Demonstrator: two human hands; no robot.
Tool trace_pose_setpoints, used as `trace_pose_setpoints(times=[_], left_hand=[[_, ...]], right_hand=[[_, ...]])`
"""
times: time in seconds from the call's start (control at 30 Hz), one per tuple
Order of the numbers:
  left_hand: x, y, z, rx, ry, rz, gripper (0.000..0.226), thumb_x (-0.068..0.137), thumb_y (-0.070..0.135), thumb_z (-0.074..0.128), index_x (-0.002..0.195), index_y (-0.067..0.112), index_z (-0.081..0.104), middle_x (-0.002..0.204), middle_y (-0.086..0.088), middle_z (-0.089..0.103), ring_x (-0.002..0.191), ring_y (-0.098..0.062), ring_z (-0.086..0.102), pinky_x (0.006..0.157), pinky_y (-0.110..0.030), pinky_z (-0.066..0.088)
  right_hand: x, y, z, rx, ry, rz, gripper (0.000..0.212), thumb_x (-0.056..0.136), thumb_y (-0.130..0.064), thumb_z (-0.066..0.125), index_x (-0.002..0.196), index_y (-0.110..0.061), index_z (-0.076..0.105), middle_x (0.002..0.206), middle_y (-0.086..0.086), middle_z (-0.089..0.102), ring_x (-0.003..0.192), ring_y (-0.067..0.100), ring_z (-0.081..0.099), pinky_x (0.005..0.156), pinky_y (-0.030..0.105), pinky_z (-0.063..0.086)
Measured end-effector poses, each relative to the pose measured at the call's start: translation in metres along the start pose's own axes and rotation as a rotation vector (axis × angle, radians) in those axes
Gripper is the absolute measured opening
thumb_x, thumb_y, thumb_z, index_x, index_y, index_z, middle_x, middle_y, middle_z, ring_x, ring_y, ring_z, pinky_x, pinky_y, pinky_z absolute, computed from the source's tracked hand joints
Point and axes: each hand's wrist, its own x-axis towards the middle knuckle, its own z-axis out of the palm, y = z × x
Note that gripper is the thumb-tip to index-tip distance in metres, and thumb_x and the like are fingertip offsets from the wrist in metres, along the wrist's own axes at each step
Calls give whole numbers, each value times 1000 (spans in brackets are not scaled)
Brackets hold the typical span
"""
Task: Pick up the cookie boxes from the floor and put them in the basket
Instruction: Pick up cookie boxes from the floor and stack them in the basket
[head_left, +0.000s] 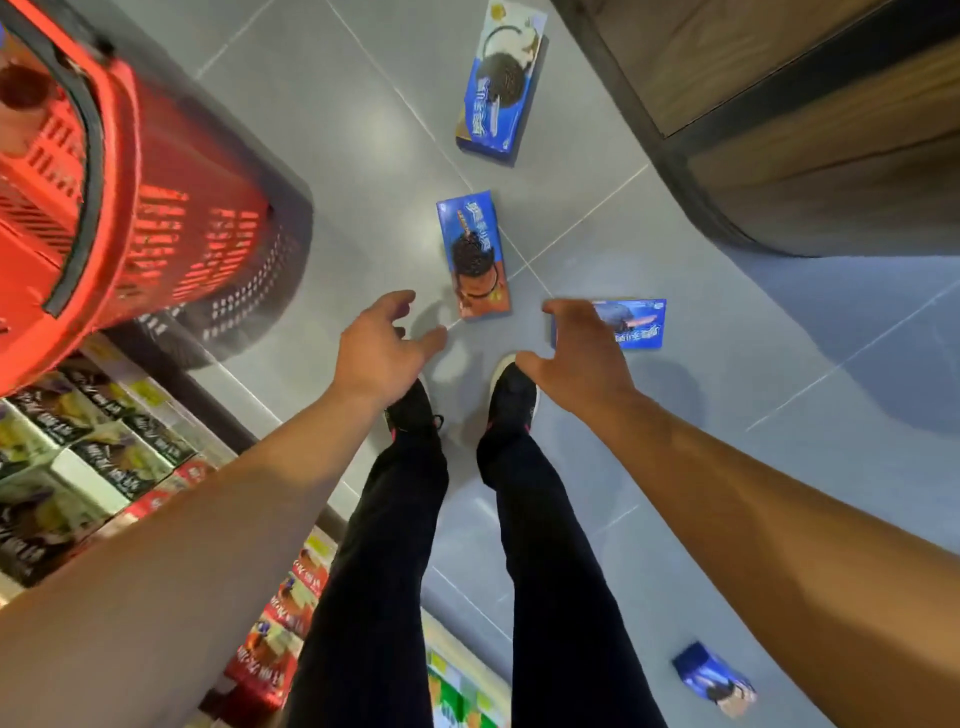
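Several blue cookie boxes lie on the grey tiled floor. One box (474, 254) lies straight ahead of my feet, another box (636, 323) to its right, a third box (501, 83) farther off. A further box (714, 678) lies behind me at the lower right. My left hand (382, 351) hangs above the floor with loosely spread fingers, holding nothing, just left of the near box. My right hand (584, 353) is also empty, fingers spread, partly covering the right-hand box from view. The red plastic basket (171, 234) with a black handle stands at the upper left.
Store shelves (93, 457) packed with boxed goods run along the left. A dark wooden display unit (810, 135) fills the upper right. My two legs and black shoes (511, 395) stand in the middle of the aisle.
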Motion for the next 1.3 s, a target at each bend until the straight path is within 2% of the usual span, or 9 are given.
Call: trace_pose_setpoints(times=[0.17, 0.37, 0.57, 0.7, 0.8, 0.9, 1.0, 1.17, 1.3], left_hand=[[63, -35, 47, 1, -22, -29, 62, 78, 35, 75, 134, 21, 53, 129, -1, 60, 107, -21, 62, 95, -33, 49], [159, -79, 106, -2, 1, -48, 59, 81, 36, 72, 134, 18, 53, 132, -2, 58, 104, -20, 63, 88, -23, 42], [244, -111, 155, -39, 6, -57, 59, 80, 40, 70, 132, 16, 54, 126, -4, 62, 111, -20, 61, 98, -29, 44], [273, -127, 177, -36, -7, 32, 61, 66, 52, 61, 119, 22, 62, 107, 1, 70, 100, -18, 65, 91, -36, 50], [270, -130, 184, -23, -28, 93, 42, 75, 47, 60, 108, 22, 62, 97, 5, 70, 90, -16, 65, 82, -32, 51], [258, -125, 179, -61, -38, 100, 41, 72, 40, 57, 111, 28, 61, 97, 7, 70, 90, -16, 65, 83, -36, 52], [237, -115, 165, -117, -46, 103, 43, 75, 36, 60, 118, 38, 60, 99, 12, 70, 95, -8, 65, 86, -38, 54], [174, -87, 121, -218, -58, 68, 53, 76, 44, 65, 128, 38, 57, 102, 6, 71, 98, -6, 66, 84, -40, 57], [103, -46, 74, -373, -61, -10, 54, 73, 45, 72, 125, 42, 58, 102, 2, 70, 94, -14, 69, 79, -47, 59]], right_hand=[[66, 23, 42, -26, -55, -17, 61, 84, -32, 68, 137, -11, 45, 140, 10, 45, 129, 26, 43, 102, 35, 36], [155, 49, 111, 26, -60, 27, 60, 82, -33, 70, 133, -11, 47, 133, 12, 48, 123, 29, 49, 101, 37, 39], [234, 71, 169, 124, -8, 76, 56, 84, -33, 68, 132, -11, 48, 128, 12, 52, 119, 27, 50, 83, 26, 33], [268, 85, 199, 155, 70, 47, 32, 81, -37, 66, 107, -20, 61, 104, 6, 66, 101, 28, 61, 71, 27, 35], [267, 88, 210, 170, 97, 40, 31, 81, -42, 65, 100, -17, 62, 96, 6, 66, 97, 28, 60, 69, 27, 34], [254, 87, 206, 163, 117, 47, 35, 84, -45, 64, 95, -12, 61, 95, 11, 67, 96, 31, 59, 66, 28, 30], [229, 75, 186, 198, 118, 37, 27, 88, -42, 65, 82, -20, 52, 94, 13, 67, 93, 31, 60, 68, 32, 38], [166, 44, 128, 214, 96, 25, 41, 88, -49, 62, 95, -9, 68, 96, 12, 69, 91, 29, 64, 79, 39, 49], [102, 5, 68, 214, 87, -11, 35, 90, -38, 64, 105, -7, 69, 104, 13, 69, 95, 29, 63, 82, 37, 46]])
